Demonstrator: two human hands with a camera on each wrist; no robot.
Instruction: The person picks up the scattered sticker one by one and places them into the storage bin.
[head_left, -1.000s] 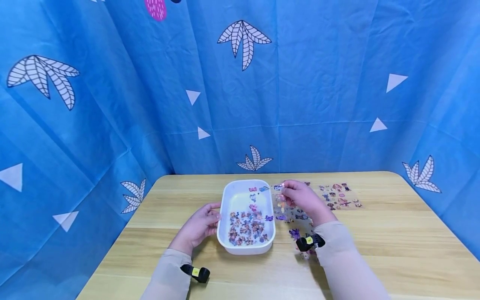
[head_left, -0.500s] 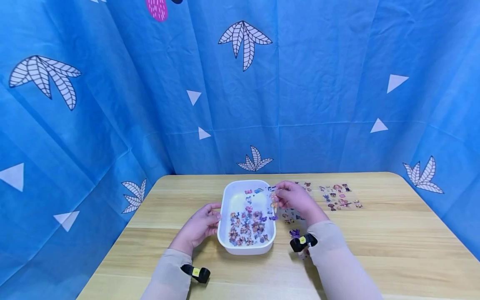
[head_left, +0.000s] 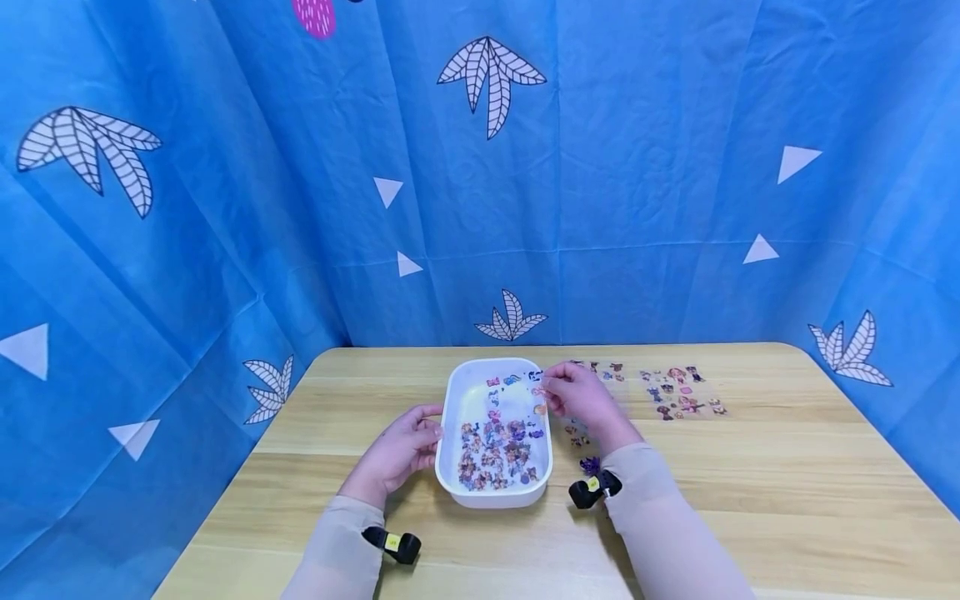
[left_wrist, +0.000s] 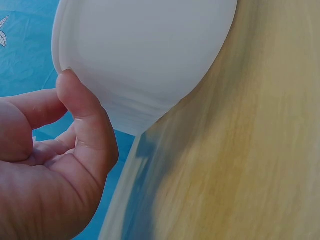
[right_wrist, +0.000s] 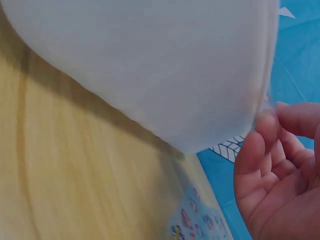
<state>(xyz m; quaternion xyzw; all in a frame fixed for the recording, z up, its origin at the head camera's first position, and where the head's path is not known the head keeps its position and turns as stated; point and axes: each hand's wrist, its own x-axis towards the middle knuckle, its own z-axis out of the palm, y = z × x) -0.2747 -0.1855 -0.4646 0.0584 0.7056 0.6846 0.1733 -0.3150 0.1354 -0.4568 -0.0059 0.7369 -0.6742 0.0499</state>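
A white plastic box (head_left: pixel 493 500) stands on the table with several printed clear sticker sheets (head_left: pixel 491 458) inside. My left hand (head_left: pixel 405 446) grips its left side; in the left wrist view the thumb (left_wrist: pixel 82 100) lies against the wall near the rim. Over the box's right rim my right hand (head_left: pixel 577 400) pinches the edge of a clear sticker sheet (head_left: pixel 537 392), which spreads across the upper part of the box. Seen from the right wrist, the thumb and fingers meet beside the rim, and little of the sheet shows there.
More sticker sheets (head_left: pixel 681 392) lie on the wooden table (head_left: pixel 787 483) to the right of the box, partly under the right arm. A blue patterned cloth (head_left: pixel 637 167) hangs behind and at both sides of the table.
My right hand has moved left with the sticker sheet, from beside the box to its right rim, so more of the sheet is over the box. The left hand and box have stayed put.
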